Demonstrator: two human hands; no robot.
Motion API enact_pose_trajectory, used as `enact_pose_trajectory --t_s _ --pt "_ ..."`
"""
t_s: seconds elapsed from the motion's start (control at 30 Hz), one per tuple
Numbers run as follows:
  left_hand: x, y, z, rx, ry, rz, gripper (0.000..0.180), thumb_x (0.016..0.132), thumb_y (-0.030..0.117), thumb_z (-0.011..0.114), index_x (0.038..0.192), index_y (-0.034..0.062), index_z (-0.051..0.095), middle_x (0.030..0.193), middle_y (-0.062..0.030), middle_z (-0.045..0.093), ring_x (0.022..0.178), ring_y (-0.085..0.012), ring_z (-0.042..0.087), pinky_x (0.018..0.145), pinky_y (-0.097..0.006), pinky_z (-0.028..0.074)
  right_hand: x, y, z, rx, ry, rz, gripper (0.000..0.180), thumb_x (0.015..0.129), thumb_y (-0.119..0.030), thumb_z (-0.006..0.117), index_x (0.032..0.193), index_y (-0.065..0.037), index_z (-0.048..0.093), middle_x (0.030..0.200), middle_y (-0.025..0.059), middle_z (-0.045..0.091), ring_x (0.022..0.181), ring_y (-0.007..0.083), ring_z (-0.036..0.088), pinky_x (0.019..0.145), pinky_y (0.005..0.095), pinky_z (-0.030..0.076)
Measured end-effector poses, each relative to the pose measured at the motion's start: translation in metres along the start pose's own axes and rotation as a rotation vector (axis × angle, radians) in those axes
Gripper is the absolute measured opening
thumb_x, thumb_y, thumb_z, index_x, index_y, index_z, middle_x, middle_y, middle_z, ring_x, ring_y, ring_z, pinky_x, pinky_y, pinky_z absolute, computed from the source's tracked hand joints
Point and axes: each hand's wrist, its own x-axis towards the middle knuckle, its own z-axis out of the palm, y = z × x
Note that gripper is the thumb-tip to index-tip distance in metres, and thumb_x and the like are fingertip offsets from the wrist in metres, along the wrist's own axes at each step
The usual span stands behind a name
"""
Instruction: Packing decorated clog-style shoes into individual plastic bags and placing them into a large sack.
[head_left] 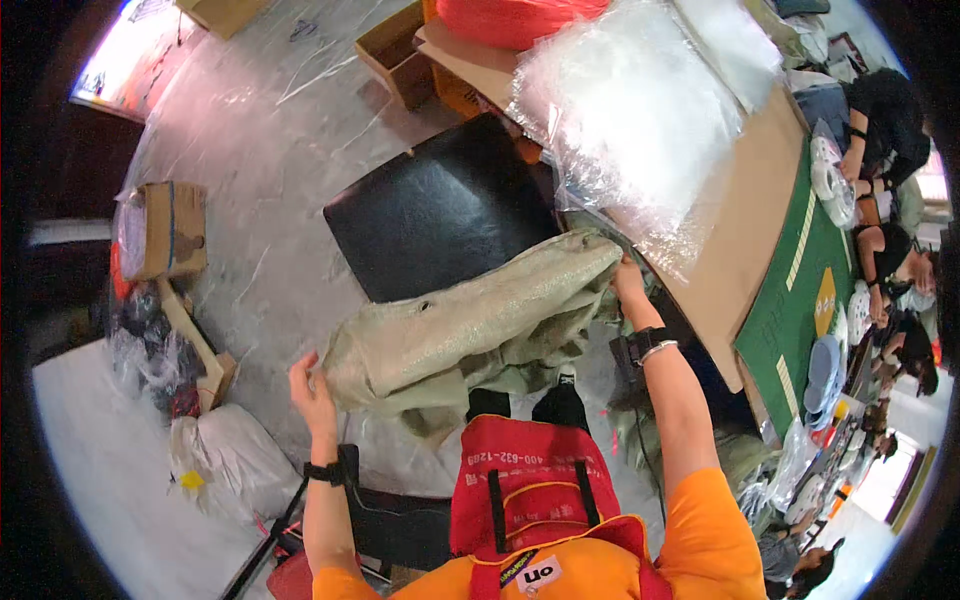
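A greenish-beige woven sack [480,315] is stretched out sideways in front of me, above my feet, with loose folds hanging along its near side. My left hand [316,405] is at the sack's left end, its fingers pinching the edge and partly hidden. At the opposite, higher end, my right hand [628,285] is closed on the sack's corner. A small dark hole shows in the upper side of the cloth. Just beyond the sack sits a black padded seat [440,205], partly covered by it.
A brown-topped table [740,250] on my right carries clear plastic bags [640,110] and a green mat [800,310]. Cardboard boxes [172,230] and a stuffed white sack [235,460] stand on the left. Several people [885,140] work along the far right.
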Motion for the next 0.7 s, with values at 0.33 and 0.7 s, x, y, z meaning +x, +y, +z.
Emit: enact_pose_trajectory --t_s 0.33,0.7 --pt "-0.064 0.026 0.077 -0.576 -0.536 -0.459 0.068 0.066 -0.003 0.066 0.125 0.0003 0.033 0.118 -0.0103 0.046 0.109 -0.0173 0.042 0.090 -0.032 0.036 -0.009 -0.006 -0.014 -0.367 -0.304 -0.300 0.042 0.070 -0.007 0.058 0.110 -0.001 0.050 0.106 0.0139 0.056 0.099 0.0237 0.052 0.083 0.0324 0.041" --pt "-0.044 0.034 0.174 -0.519 -0.489 -0.581 0.032 0.085 0.019 0.053 0.110 -0.0004 0.052 0.106 -0.0073 0.055 0.088 -0.0192 0.051 0.073 -0.030 0.042 0.051 0.037 -0.015 -0.988 -0.088 -0.375 0.040 0.075 -0.031 0.057 0.105 -0.005 0.055 0.109 0.0164 0.053 0.098 0.0330 0.050 0.083 0.0387 0.041"
